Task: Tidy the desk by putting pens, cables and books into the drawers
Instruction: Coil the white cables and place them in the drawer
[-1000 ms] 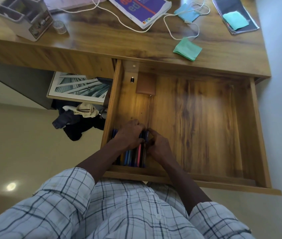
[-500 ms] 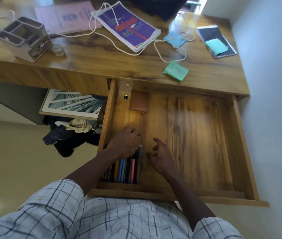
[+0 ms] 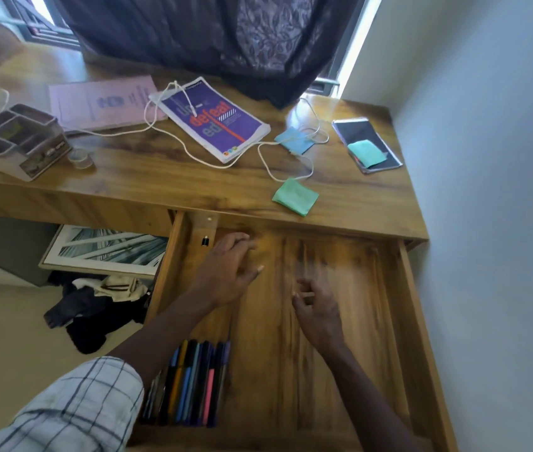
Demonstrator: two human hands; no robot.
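Pens (image 3: 190, 383) lie stowed at the drawer's (image 3: 162, 272) seven o'clock corner, while the left hand (image 3: 226, 272), fingers spread and empty, sits nearer than the loosely curled, empty right hand (image 3: 317, 311) to the white cable (image 3: 260, 156) and purple book (image 3: 214, 117), angled ten-to-four, at twelve o'clock on the desk (image 3: 160, 177).

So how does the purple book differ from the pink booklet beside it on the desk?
The purple book is thick with bold red lettering; the pink booklet is thin with faint blue print. The purple book lies right of the pink booklet. Both lie on the wooden desk, outside the drawer.
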